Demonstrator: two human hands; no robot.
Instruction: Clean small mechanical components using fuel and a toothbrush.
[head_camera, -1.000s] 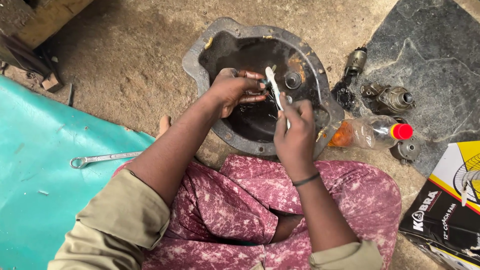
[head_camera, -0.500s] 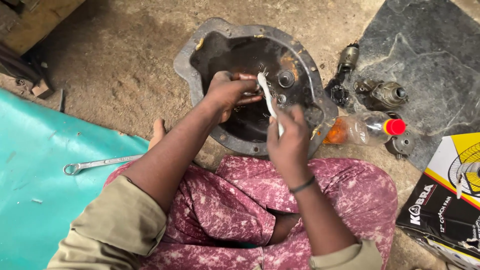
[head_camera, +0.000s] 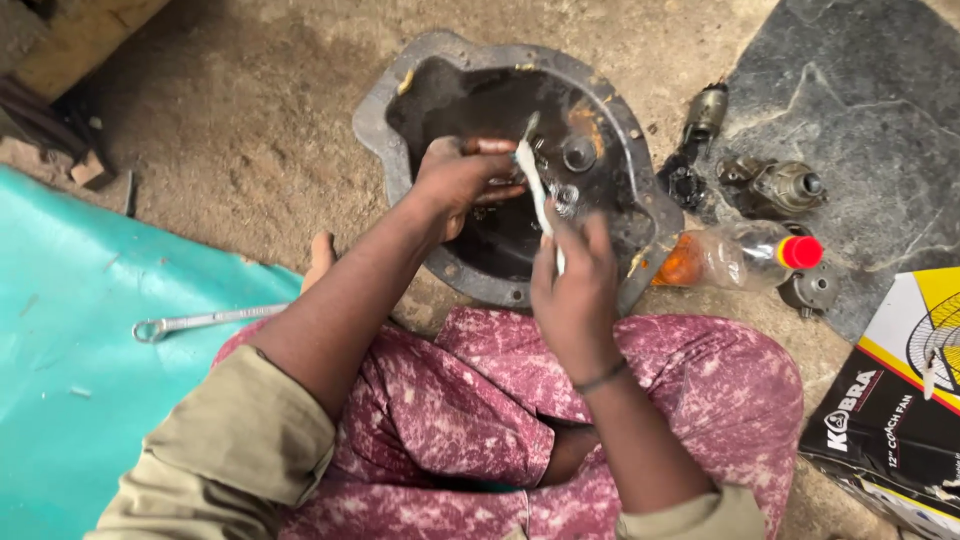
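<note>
A dark, greasy metal housing (head_camera: 400, 90), bowl-shaped with a bolted flange, lies on the dirt floor in front of my knees. My left hand (head_camera: 462, 180) reaches inside it, fingers closed around a small part that I cannot make out. My right hand (head_camera: 575, 285) grips a pale, flat tool (head_camera: 533, 185) like a spanner, its upper end pointing into the housing next to my left fingers. A round boss (head_camera: 578, 153) and a small shiny fitting (head_camera: 565, 195) sit inside the housing by the tool's tip.
A plastic bottle with orange liquid and a red cap (head_camera: 735, 255) lies right of the housing. Small metal parts (head_camera: 775, 185) rest on a grey slab (head_camera: 870, 90). A spanner (head_camera: 205, 321) lies on a teal sheet (head_camera: 70, 340). A cardboard box (head_camera: 895, 400) stands at right.
The view has shifted a little. My right hand has tilted the tool's upper end leftward, toward my left hand. My left hand stays inside the housing.
</note>
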